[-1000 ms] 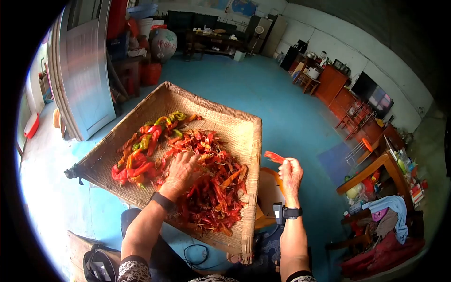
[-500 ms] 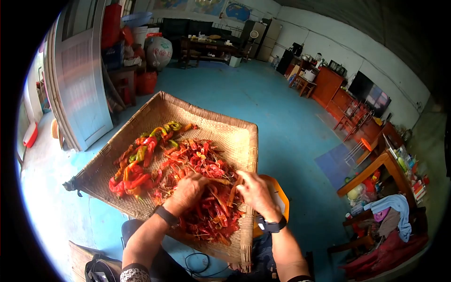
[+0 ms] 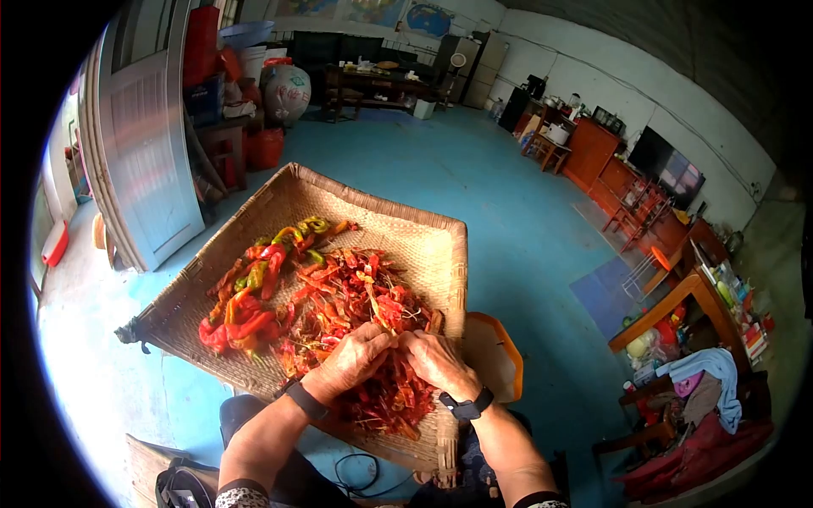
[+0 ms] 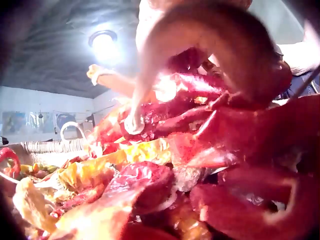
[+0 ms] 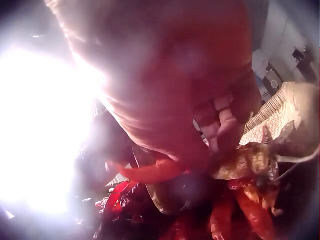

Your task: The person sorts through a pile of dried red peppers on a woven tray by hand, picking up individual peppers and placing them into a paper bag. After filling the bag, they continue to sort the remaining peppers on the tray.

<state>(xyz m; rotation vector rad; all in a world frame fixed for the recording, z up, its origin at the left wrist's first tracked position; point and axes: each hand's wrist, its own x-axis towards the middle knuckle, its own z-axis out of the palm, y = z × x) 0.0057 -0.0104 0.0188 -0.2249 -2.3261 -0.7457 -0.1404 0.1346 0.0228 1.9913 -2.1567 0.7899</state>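
Both hands meet over a heap of dried red peppers [image 3: 339, 292] in a woven basket [image 3: 415, 241]. My left hand [image 3: 349, 366] and right hand [image 3: 436, 364] have curled fingers, their tips together at the base of a thin yellowish dried pepper [image 3: 377, 306] that both pinch. The right wrist view has my right hand [image 5: 175, 80] bent down, with a yellowish pepper [image 5: 245, 162] beside its fingertips. Wrinkled red and yellow peppers [image 4: 145, 175] fill the left wrist view. Fresher red and green peppers [image 3: 246, 313] lie at the basket's left.
An orange-rimmed container [image 3: 495, 360] stands beside the basket's right edge, partly behind it. A black cable [image 3: 360, 478] and a dark bag [image 3: 182, 487] lie below. To the right is a chair with clothes [image 3: 703, 389]; blue floor [image 3: 517, 212] spreads beyond the basket.
My right hand has come from outside the basket's right edge, where it held a red pepper piece, in to my left hand. My left hand has moved slightly right and down; the yellowish pepper now stands between them.
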